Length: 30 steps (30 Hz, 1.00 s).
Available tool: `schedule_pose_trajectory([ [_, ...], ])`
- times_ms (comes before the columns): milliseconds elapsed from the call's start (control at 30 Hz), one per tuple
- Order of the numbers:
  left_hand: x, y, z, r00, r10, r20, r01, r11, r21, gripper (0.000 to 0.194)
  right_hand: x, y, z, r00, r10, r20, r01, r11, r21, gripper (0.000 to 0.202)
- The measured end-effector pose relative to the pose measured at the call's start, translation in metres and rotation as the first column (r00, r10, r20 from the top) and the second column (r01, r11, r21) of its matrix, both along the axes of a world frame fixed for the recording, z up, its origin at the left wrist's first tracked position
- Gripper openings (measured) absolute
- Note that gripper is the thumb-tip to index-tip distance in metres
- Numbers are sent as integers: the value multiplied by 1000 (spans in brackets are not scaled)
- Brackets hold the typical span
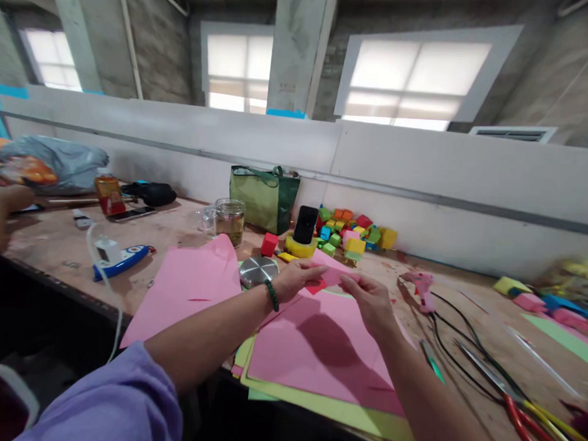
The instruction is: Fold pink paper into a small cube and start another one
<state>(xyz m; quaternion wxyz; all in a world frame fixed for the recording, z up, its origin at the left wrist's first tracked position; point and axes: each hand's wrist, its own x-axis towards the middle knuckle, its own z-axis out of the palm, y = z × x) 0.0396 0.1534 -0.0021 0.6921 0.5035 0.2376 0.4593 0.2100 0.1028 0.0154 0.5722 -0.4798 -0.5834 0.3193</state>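
Observation:
Between my two hands I hold up a small piece of pink paper (337,274) above the worktable. My left hand (298,278), with a green bead bracelet on its wrist, pinches the left end. The right end is pinched by my right hand (368,302). Below them lies a stack of pink sheets (312,351) with yellow sheets (344,408) underneath. A bit of red paper (315,287) shows just under the held piece. To the left rests another pink sheet (194,278), its top corner curled up, beside a round metal lid (258,271).
Colourful paper cubes (342,232) pile up behind a propped phone (305,225). A glass jar (229,221) stands before a green bag (263,196). On the right lie a pink glue gun (422,291), its cord and scissors (505,392). Another person's hand (5,201) reaches in at far left.

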Motion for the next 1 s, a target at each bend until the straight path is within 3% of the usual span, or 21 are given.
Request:
schedule_pose_trajectory([
  [167,1,-1,-16,1000,-2,22,3,999,-33,40,3,5,-23,993,-21,-112,14,998,-63,32],
  [333,-5,-5,-16,1000,-23,22,24,998,-53,38,3,6,-29,981,61,-184,-91,983,-157,36],
  [567,-8,-9,-14,998,-40,-41,40,999,-19,48,-1,4,-30,977,19,-214,-58,983,-177,36],
  [667,-11,-8,-12,975,73,-210,-32,981,189,59,0,3,-26,979,-20,-203,-20,981,-193,42],
  [767,-15,-4,-12,894,274,-355,-111,902,418,32,4,-2,-18,991,-24,-134,-6,975,-224,48],
  [800,-15,-3,-13,892,269,-363,-104,904,414,26,6,-4,-14,995,-17,-98,-6,973,-230,51],
  [900,-15,-1,-15,936,129,-328,-33,959,281,38,14,-11,0,1000,-27,5,27,980,-198,55],
  [1000,-13,-4,-15,954,9,-299,46,984,175,45,22,-14,11,994,-67,81,77,988,-132,41],
])
